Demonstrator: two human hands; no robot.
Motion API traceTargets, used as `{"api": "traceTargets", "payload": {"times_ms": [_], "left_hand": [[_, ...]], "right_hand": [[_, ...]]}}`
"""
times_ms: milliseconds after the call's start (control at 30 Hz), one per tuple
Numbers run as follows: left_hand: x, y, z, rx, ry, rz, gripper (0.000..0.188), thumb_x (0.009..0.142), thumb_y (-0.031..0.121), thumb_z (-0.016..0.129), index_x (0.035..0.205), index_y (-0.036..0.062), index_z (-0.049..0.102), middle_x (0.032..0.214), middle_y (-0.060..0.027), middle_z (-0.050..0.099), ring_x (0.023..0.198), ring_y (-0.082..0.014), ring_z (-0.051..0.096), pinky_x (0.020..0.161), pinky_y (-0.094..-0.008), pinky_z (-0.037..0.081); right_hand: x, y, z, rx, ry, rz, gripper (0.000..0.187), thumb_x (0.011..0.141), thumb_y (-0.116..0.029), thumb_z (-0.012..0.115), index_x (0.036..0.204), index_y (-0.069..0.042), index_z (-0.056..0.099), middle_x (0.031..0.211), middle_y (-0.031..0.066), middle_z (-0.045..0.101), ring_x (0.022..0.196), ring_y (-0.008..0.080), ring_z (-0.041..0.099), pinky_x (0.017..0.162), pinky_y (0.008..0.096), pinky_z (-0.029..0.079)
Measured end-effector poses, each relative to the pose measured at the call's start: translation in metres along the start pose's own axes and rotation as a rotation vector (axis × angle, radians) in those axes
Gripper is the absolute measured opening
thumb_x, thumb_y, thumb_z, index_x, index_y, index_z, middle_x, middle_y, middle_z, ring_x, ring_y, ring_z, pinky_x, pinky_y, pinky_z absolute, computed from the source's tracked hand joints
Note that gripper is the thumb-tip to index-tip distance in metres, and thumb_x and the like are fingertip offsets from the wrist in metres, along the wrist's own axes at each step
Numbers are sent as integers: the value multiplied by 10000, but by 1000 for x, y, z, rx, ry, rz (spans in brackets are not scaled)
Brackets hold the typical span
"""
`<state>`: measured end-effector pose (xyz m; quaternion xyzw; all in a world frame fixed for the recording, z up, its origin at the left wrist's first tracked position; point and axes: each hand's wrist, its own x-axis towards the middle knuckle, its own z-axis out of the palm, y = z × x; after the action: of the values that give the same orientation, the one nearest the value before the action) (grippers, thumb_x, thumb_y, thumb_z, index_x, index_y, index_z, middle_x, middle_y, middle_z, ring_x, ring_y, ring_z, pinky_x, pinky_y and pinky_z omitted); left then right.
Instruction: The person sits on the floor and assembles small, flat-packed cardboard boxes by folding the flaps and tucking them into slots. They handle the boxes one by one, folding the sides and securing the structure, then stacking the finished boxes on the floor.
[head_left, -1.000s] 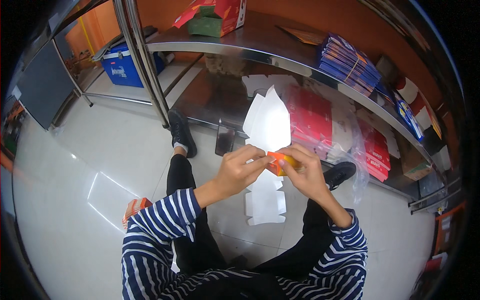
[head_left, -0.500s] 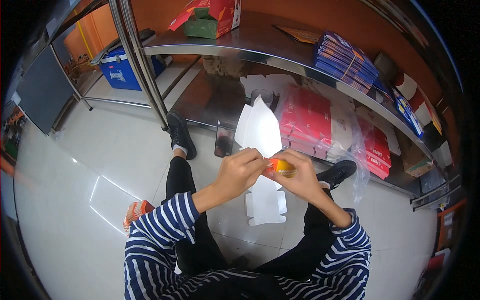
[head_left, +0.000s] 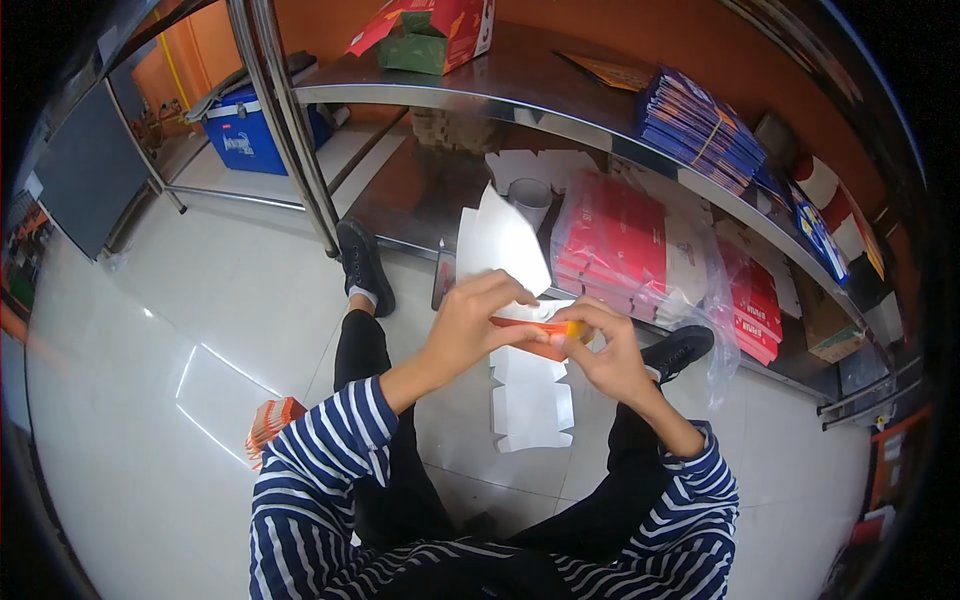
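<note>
Both my hands are at a partly folded cardboard carton [head_left: 505, 250], white inside and orange and yellow outside. Its tall white flap stands up beyond my fingers. My left hand [head_left: 472, 322] grips the orange edge at the left, with the thumb along it and the index finger raised over the white inside. At the yellow corner, my right hand [head_left: 605, 352] pinches the carton between thumb and fingers. Below my hands, a flat white carton blank [head_left: 532, 412] with tabs appears to lie on the floor; my hands hide its upper end.
A steel shelf [head_left: 480, 98] holds a red and green box [head_left: 425, 45] and banded blue cartons [head_left: 695, 130]. Beneath are plastic-wrapped red flat cartons [head_left: 612, 235] and a grey cup [head_left: 530, 195]. A phone [head_left: 441, 280], orange-striped cardboard [head_left: 273, 425] and a blue cooler [head_left: 245, 135] are leftward.
The carton has turned, showing a longer orange edge and its white inside. The tall flap has tilted left, now covering part of the phone. My left index finger has lifted; my hands are slightly farther apart.
</note>
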<state>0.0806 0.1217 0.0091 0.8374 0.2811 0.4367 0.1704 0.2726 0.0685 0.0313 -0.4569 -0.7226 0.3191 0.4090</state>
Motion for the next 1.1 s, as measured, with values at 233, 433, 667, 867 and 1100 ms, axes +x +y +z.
{"api": "traceTargets", "payload": {"times_ms": [233,433,667,867,1100], "left_hand": [[-2,-15,-19,368,-104,-41,327,608,314,739,865,143,630,1154,7,503,1169,-255,340,927,-483,170],[-2,-24,-18,216,-249,53,142,720,203,666,843,139,637,1029,74,558,1175,-239,343,904,-526,166],[0,-14,-1,232,-362,114,49,673,127,641,694,89,665,812,1,613,1027,-184,467,896,-565,199],[-2,-23,9,169,-391,65,63,582,128,659,605,70,654,676,-63,565,921,-184,500,890,-554,218],[-9,-23,21,82,-476,39,128,530,171,701,591,71,648,672,-95,568,880,-204,511,828,-490,247]], "right_hand": [[0,26,-25,304,67,230,149,811,-138,586,924,-45,558,897,10,508,919,119,459,870,263,306],[3,44,-32,62,-76,66,138,773,-129,597,877,-46,561,913,40,543,945,160,483,896,298,301],[2,27,3,-580,-123,-350,155,689,-138,671,810,-61,614,766,35,580,793,194,533,869,376,292],[0,40,14,-645,-23,-639,189,617,-80,689,789,-79,611,744,11,570,698,179,532,726,365,380],[-4,45,28,-668,0,-731,230,564,-81,703,772,-78,604,727,-9,549,668,159,521,685,348,386]]}}
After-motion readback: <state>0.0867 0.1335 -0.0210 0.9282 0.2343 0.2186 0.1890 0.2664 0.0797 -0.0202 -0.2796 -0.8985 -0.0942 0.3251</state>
